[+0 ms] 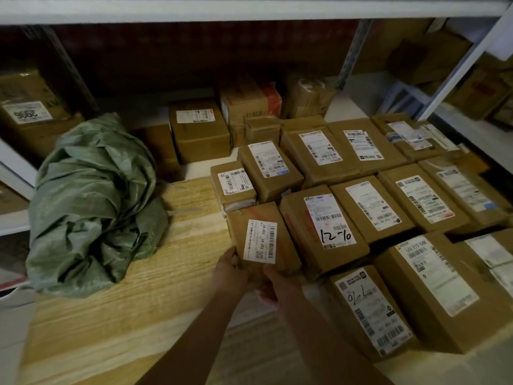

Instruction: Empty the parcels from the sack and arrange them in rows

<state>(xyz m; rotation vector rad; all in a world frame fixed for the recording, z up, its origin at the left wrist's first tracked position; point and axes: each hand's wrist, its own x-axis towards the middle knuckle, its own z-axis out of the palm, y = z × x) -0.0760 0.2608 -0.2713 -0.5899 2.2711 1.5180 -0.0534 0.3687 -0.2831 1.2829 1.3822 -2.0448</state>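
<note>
Parcel sorting storeroom, metal shelving [352, 55] stacked with cartons, labelled cardboard parcels [369, 207] in rows, green woven sack [91, 201]

One head-worn wide-angle camera looks forward and down, close over the bench [116, 315], toward shelves [416, 90] behind.

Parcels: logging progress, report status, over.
Both hands, left hand and right hand, grip J4-J02 parcel at row's end. Green sack crumpled left. Nothing blocking.
</note>
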